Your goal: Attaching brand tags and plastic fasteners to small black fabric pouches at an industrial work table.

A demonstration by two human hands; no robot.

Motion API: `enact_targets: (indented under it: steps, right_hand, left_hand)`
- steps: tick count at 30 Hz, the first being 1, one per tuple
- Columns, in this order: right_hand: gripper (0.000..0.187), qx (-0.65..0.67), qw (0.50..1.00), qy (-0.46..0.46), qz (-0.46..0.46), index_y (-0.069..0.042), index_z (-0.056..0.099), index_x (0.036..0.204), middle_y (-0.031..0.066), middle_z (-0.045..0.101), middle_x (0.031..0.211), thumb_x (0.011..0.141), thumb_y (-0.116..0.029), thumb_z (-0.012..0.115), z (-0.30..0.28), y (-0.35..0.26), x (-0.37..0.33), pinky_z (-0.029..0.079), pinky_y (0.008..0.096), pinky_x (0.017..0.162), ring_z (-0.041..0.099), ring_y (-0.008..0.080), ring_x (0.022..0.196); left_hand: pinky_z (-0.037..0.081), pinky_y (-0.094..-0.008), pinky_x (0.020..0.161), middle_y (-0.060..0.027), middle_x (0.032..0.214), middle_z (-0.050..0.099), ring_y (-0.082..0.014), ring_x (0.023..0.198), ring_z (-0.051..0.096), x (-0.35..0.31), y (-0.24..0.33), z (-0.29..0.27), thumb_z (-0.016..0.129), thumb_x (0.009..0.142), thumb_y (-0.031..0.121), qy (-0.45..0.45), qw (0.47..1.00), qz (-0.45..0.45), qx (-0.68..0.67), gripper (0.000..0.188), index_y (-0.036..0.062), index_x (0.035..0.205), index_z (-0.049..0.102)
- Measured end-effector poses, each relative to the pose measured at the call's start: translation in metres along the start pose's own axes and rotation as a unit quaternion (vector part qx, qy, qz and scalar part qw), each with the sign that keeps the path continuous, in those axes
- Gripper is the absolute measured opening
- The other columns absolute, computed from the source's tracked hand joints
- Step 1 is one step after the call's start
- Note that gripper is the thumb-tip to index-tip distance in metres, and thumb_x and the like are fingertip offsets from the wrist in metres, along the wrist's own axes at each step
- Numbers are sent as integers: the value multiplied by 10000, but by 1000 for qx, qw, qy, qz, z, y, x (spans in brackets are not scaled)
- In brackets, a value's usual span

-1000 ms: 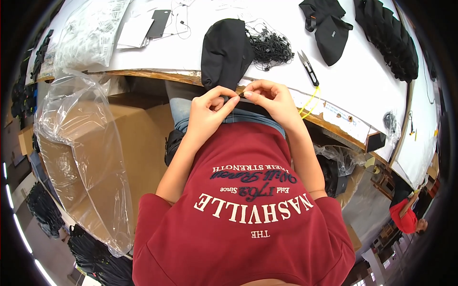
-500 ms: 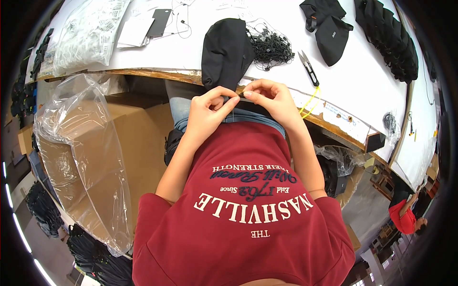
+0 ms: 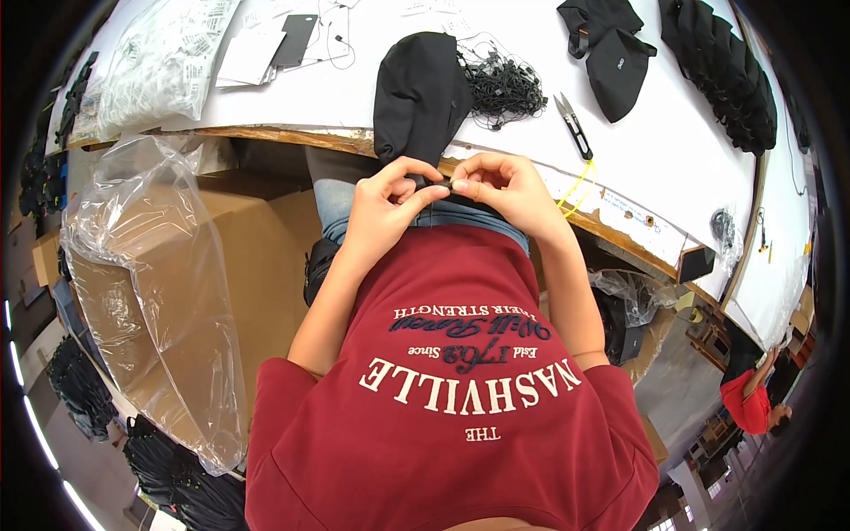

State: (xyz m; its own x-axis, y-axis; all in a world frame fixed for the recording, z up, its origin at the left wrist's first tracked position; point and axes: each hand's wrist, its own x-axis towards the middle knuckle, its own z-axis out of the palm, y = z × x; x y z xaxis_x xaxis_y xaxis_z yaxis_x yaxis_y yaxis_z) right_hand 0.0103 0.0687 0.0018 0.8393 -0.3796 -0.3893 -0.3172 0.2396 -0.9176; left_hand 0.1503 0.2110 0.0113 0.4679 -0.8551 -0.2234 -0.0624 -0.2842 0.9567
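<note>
Just in front of the table edge, my left hand (image 3: pixel 390 199) and my right hand (image 3: pixel 502 188) meet with thumbs and forefingers pinched close together. Between the fingertips is a small dark piece (image 3: pixel 447 184), too small and covered to name; a thin thread seems to hang below it. Right beyond my hands, a black fabric bag (image 3: pixel 416 97) lies over the edge of the table. Beside it on the tabletop is a tangled heap of black strings (image 3: pixel 505 88). Thread snips (image 3: pixel 574 128) with black handles and a yellow cord lie farther right.
The white table (image 3: pixel 310 111) has a worn wooden edge. On it are a clear bag of white labels (image 3: pixel 159 62), cards (image 3: pixel 252 57), another black bag (image 3: pixel 617 75) and a row of black bags (image 3: pixel 717 71). A plastic-covered carton (image 3: pixel 168 265) stands left. Another person (image 3: pixel 748 398) is far right.
Both hands stay pinched together at nearly the same spot. My fingertips have shifted slightly, and a little more of the dark piece shows between them.
</note>
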Motion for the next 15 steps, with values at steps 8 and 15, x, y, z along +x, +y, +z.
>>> enact_targets:
  steps: [8,15]
  right_hand:
    - [173,96,993,-62,-3,-11,650,869,-58,540,675,816,-170,696,0,-8,-2,363,172,555,446,3,606]
    - [131,103,992,-78,3,-12,673,861,5,646,789,803,-126,703,-11,-11,-4,449,204,668,559,49,726]
  left_hand:
    - [248,-196,457,60,513,476,5,481,340,2,0,0,713,782,103,-25,999,37,-30,122,23,856,657]
    - [417,-369,920,-48,1284,495,-272,1110,471,64,25,-29,542,747,-30,-104,883,288,355,381,131,1086,611]
